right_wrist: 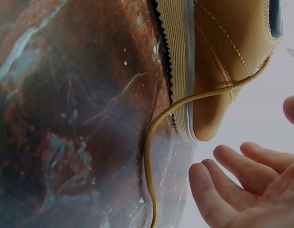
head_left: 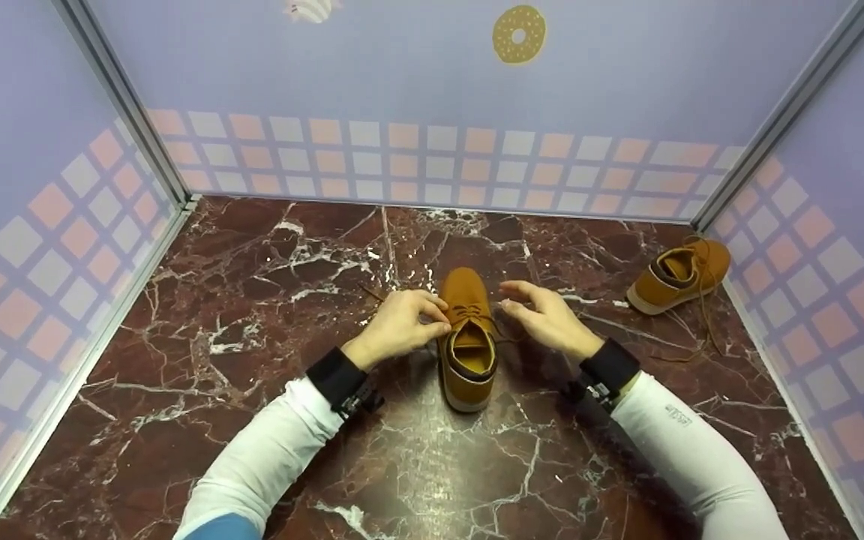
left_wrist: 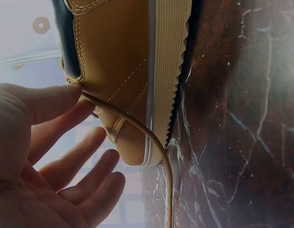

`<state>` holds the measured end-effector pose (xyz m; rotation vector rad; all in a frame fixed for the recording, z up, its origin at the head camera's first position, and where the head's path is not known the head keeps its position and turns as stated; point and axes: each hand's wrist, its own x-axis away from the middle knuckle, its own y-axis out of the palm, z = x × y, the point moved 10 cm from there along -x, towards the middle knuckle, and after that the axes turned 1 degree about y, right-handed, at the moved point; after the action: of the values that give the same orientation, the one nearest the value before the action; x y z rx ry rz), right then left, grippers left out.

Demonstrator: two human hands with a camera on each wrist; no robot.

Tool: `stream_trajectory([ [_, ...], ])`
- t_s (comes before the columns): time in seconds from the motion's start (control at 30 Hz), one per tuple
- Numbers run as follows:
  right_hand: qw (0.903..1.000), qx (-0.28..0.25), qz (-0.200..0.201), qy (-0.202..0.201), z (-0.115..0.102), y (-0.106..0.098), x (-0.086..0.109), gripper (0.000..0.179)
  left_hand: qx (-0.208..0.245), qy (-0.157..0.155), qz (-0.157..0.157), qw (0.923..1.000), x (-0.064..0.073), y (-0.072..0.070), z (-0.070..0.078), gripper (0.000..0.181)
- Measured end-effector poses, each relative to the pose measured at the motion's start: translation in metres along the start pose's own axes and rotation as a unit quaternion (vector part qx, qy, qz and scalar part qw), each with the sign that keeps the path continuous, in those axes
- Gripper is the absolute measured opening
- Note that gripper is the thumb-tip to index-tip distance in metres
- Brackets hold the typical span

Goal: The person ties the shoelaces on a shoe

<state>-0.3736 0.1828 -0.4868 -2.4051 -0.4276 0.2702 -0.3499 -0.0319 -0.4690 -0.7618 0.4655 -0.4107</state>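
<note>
A tan lace-up shoe [head_left: 468, 341] stands on the floor between the two hands, toe pointing away. At its left side my left hand [head_left: 406, 324] pinches a brown shoelace [left_wrist: 132, 118] between thumb and index finger, close to the top of the lacing. The other fingers of that hand are spread. From the pinch, the lace runs down over the shoe's side to the floor. My right hand [head_left: 550, 319] is just right of the shoe, fingers apart and holding nothing. On that side another lace end [right_wrist: 184, 100] hangs loose across the shoe onto the floor.
A second tan shoe [head_left: 679, 274] sits at the back right by the wall, its laces trailing on the floor. Pale purple panels [head_left: 432, 97] with pink and white squares enclose the dark red marble-patterned floor [head_left: 267, 442] at the back and both sides.
</note>
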Motion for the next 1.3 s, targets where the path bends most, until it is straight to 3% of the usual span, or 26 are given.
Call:
stream_trajectory([
  [0.17, 0.9999, 0.000, -0.005, 0.014, 0.003, 0.003, 0.001, 0.044, -0.008, -0.007, 0.005, 0.9999, 0.000, 0.000, 0.003, 0.012],
  [0.4, 0.9998, 0.007, -0.011, 0.012, 0.002, 0.005, 0.000, 0.041, -0.012, -0.043, 0.025, 0.9987, 0.000, -0.008, -0.002, 0.009],
  [0.6, 0.9999, 0.004, -0.004, 0.015, 0.004, 0.004, -0.001, 0.040, -0.025, -0.017, -0.021, 0.9993, 0.001, -0.001, 0.003, 0.023],
  [0.73, 0.9998, 0.011, -0.001, 0.014, 0.006, 0.003, -0.001, 0.039, -0.062, 0.016, -0.021, 0.9977, 0.002, 0.000, 0.008, 0.015],
  [0.83, 0.9998, 0.014, 0.003, 0.013, 0.006, 0.002, -0.001, 0.038, -0.062, 0.010, -0.021, 0.9978, 0.001, 0.000, 0.007, 0.011],
  [0.97, 0.9999, 0.012, 0.003, 0.011, 0.005, 0.002, -0.001, 0.038, -0.037, -0.016, -0.046, 0.9982, 0.000, 0.003, 0.000, 0.010],
  [1.13, 0.9999, 0.012, 0.004, 0.009, 0.006, 0.002, -0.001, 0.039, -0.010, -0.027, -0.101, 0.9945, 0.001, 0.005, -0.004, 0.013],
  [1.23, 0.9999, 0.014, 0.005, 0.007, 0.006, 0.001, 0.000, 0.038, 0.053, -0.045, -0.134, 0.9886, 0.003, 0.006, -0.005, 0.011],
  [1.3, 0.9998, 0.017, 0.006, 0.005, 0.007, 0.001, 0.000, 0.038, 0.125, -0.067, -0.153, 0.9781, 0.004, 0.008, -0.007, 0.011],
])
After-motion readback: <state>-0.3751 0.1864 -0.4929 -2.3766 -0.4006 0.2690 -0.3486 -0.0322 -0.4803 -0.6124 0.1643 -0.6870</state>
